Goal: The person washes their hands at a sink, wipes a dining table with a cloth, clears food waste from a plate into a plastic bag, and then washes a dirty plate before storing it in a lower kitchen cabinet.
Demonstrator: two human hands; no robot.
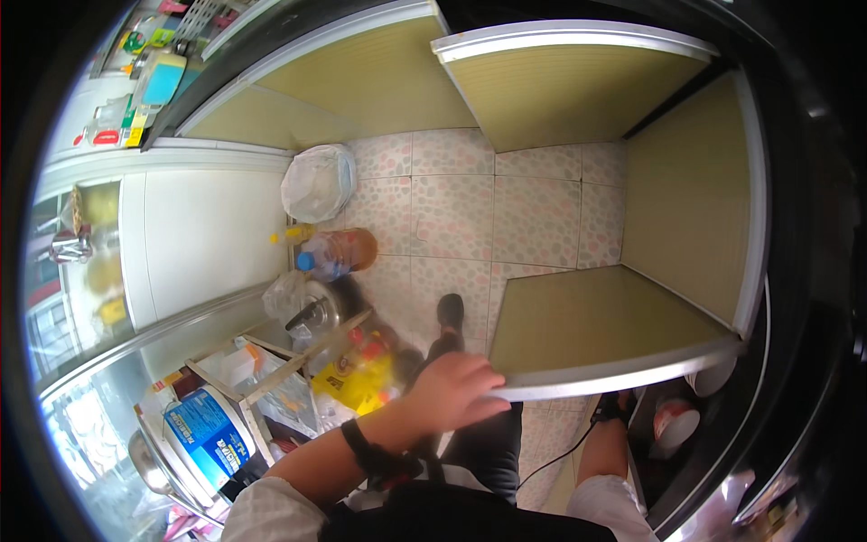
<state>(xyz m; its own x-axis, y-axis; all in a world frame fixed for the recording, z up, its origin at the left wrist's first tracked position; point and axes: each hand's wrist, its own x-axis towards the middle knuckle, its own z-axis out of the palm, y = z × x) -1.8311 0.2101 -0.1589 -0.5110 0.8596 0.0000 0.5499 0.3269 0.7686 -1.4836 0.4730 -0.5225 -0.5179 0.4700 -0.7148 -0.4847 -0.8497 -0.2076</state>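
My left hand [460,391] grips the free end of an olive cabinet door [582,318] by its pale metal edge trim. The thumb lies below the trim and the fingers lie over it. This door stands swung out toward me. My right forearm [603,450] reaches under the same door toward the dark cabinet interior [667,461]. Beyond the black wrist strap, the right hand is hidden by the door. A white cup-like container [677,427] with a red mark lies inside the cabinet, close to that arm. A paler round container [711,376] is partly covered by the door.
A second olive door [569,95] stands out at the far side. On the tiled floor [450,213] are a lined waste bin [318,183], a large bottle [339,252] with a blue cap and a lidded metal pot [318,308]. A rack [271,379] and bucket [206,437] flank my left.
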